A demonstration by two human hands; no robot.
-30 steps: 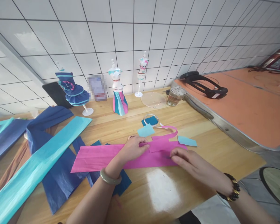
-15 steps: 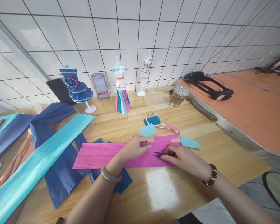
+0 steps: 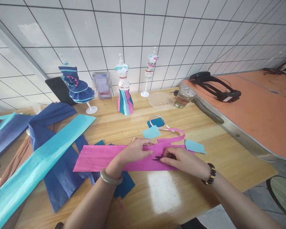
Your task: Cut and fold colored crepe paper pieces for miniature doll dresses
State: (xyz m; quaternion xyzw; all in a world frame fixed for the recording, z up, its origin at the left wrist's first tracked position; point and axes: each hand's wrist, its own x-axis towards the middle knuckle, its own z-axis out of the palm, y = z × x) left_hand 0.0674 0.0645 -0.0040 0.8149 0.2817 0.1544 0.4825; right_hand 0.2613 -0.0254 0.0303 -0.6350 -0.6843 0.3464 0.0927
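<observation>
Just below the middle of the frame, the left hand (image 3: 135, 152) lies palm down on the pink paper strip (image 3: 102, 158), fingers pressed flat and reaching right, forearm rising from the bottom edge. The right hand (image 3: 181, 159) comes in from the lower right, wrist bent, its grip pinched on small dark scissors (image 3: 158, 157) whose tips point left over the strip. The strip stretches across the wooden surface (image 3: 205, 165), over blue paper (image 3: 62, 181).

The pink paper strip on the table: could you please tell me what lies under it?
Dark blue paper sticks out from under the pink paper strip near its left half. How far it reaches beneath is hidden.
</observation>
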